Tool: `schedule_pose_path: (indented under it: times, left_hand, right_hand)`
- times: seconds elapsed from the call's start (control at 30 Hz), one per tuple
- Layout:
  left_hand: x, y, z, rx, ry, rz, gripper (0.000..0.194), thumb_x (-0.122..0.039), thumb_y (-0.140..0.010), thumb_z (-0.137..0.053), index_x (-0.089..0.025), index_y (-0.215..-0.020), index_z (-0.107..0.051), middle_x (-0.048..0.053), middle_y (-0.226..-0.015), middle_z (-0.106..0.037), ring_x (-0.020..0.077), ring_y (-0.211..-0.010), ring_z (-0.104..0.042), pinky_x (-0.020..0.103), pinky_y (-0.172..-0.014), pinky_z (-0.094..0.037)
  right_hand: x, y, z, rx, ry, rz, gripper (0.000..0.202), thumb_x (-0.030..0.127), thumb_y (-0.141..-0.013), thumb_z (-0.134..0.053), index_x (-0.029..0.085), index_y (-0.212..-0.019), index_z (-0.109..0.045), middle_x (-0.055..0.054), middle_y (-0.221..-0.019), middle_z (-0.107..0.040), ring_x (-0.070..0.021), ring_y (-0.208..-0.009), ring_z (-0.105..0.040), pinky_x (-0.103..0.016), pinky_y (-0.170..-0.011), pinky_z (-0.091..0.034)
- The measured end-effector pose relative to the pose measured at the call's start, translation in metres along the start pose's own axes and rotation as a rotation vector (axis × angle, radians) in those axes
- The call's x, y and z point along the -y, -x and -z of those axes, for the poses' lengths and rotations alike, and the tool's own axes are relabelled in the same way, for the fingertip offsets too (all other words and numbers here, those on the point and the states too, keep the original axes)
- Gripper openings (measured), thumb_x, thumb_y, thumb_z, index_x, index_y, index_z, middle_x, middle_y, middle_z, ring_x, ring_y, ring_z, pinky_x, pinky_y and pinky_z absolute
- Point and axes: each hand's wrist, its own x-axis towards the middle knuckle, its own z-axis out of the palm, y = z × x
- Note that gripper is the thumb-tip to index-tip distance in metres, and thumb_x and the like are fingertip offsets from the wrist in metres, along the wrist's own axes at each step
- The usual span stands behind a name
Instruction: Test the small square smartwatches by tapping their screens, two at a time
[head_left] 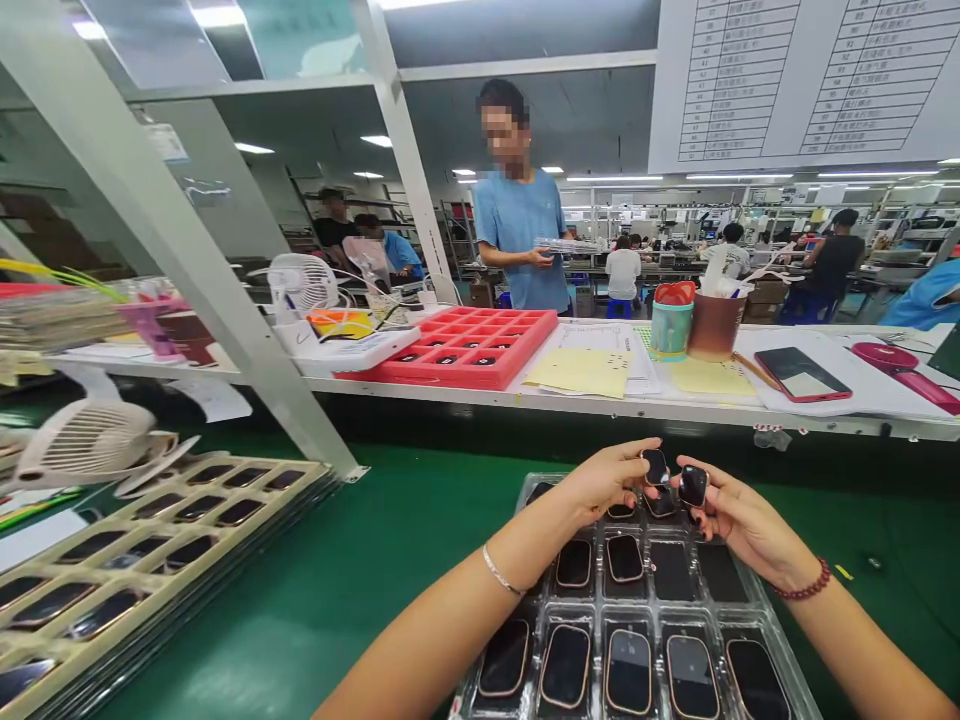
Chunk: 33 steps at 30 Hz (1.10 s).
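Observation:
My left hand [616, 478] pinches a smartwatch case with a dark glass face [655, 467] between thumb and fingers. Close beside it, my right hand [739, 515] grips a second smartwatch case [693, 486], its dark face turned toward me. Both are held above the far rows of a clear plastic tray [592, 606]. Several more gold-rimmed watch cases [628, 672] lie face up in its compartments. Two compartments in the middle row, at the right, show no watch case. My forearms hide parts of the tray's sides.
At left, a cream tray of watch cases [247, 530] tops a stack, near a white fan [94, 440]. The shelf ahead holds a red tray [480, 350], yellow notes [581, 372], cups [712, 325] and a phone [802, 373]. A person in blue [521, 235] stands beyond.

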Motion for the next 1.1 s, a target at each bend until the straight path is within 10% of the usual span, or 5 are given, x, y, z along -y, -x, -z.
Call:
schedule_pose_path:
  times: [0.8,1.1]
  left_hand:
    - [0.0070,0.0014,-0.0036,0.116,-0.446,-0.039,0.043,-0.002,-0.067,-0.045,-0.017,-0.106,-0.054,0.006,-0.093,-0.064,0.0152,-0.085,-0.064,0.019,-0.058,-0.044]
    - [0.0058,0.0007,-0.0069,0.070,-0.416,-0.035,0.024,-0.030,-0.082,-0.050,-0.015,-0.099,-0.057,0.007,-0.087,-0.064,0.0142,-0.073,-0.065,0.019,-0.055,-0.042]
  right_hand:
    - [-0.0088,0.0005,-0.0024,0.030,0.269,0.119,0.037,0.022,-0.081,-0.057,0.023,-0.117,-0.053,-0.008,-0.109,-0.062,-0.0128,-0.068,-0.059,-0.026,-0.056,-0.050]
    - [-0.0077,0.0010,-0.0017,0.012,0.198,0.140,0.023,0.036,-0.087,-0.054,0.019,-0.101,-0.061,-0.005,-0.086,-0.067,-0.0084,-0.051,-0.054,-0.023,-0.050,-0.047]
